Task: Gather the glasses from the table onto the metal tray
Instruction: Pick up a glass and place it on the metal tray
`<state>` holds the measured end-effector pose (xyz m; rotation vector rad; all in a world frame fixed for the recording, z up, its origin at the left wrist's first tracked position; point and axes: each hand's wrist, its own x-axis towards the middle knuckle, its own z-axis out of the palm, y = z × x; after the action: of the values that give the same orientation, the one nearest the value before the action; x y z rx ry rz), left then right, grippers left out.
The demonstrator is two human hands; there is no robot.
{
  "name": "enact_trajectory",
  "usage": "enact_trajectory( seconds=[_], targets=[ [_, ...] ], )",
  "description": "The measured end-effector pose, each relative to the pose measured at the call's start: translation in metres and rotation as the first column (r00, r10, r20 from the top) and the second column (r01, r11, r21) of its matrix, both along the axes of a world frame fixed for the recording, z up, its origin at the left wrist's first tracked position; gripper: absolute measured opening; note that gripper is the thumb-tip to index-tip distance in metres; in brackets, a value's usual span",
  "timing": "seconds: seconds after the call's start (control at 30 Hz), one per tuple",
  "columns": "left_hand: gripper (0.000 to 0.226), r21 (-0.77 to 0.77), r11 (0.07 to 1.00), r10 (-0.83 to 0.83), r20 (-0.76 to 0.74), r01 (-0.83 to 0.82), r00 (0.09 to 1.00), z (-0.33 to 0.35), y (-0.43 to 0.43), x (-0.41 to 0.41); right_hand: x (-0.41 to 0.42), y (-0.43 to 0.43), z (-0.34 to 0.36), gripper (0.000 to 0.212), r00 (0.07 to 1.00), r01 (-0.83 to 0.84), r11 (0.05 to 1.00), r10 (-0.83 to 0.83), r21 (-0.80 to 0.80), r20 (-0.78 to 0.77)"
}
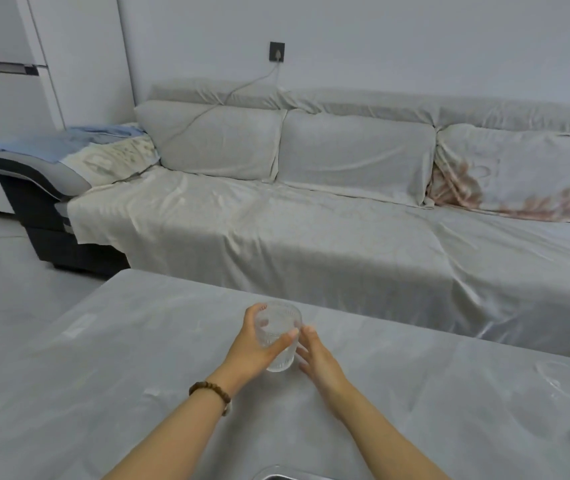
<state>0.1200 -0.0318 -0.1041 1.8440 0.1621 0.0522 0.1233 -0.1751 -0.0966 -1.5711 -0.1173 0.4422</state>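
Observation:
A clear ribbed glass [279,336] stands upright on the grey table [138,375], near its middle. My left hand [254,344], with a bead bracelet on the wrist, is wrapped around the glass from the left, thumb across its front. My right hand [318,356] is beside the glass on the right, fingers apart and pointing at it, holding nothing. A curved rim of the metal tray [287,474] shows at the bottom edge between my forearms. Another clear glass item [567,382] lies at the table's right side; its shape is hard to tell.
A long sofa [311,220] under a grey sheet runs along the table's far edge. A white fridge [6,98] stands at the back left. A cable hangs from a wall socket [276,51] onto the sofa back.

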Motion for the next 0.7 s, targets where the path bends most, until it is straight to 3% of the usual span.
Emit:
enact_trajectory(
  seconds=[0.2,0.3,0.4,0.6,0.7],
  targets=[
    [0.081,-0.086,0.995,0.044,0.032,-0.041,0.999,0.012,-0.010,-0.029,-0.032,-0.016,0.021,0.031,0.996,-0.016,0.999,0.019,-0.042,0.088],
    [0.086,-0.210,0.977,0.046,0.055,-0.034,0.997,0.035,-0.024,-0.057,-0.056,-0.035,0.046,0.029,0.990,-0.032,0.998,0.038,-0.047,0.135],
    [0.074,-0.340,0.940,0.018,0.078,0.010,0.997,0.062,-0.048,-0.091,-0.084,-0.062,0.063,0.038,0.984,-0.044,0.999,0.046,-0.012,0.173],
    [0.080,-0.480,0.867,-0.118,0.062,0.133,0.991,0.089,-0.110,-0.157,-0.148,-0.133,0.084,0.052,0.996,-0.065,0.994,0.058,0.090,0.073],
    [0.088,-0.448,0.876,-0.175,0.049,0.178,0.983,0.089,-0.136,-0.183,-0.181,-0.167,0.090,0.056,0.997,0.015,0.994,-0.023,0.108,0.071]
  ],
)
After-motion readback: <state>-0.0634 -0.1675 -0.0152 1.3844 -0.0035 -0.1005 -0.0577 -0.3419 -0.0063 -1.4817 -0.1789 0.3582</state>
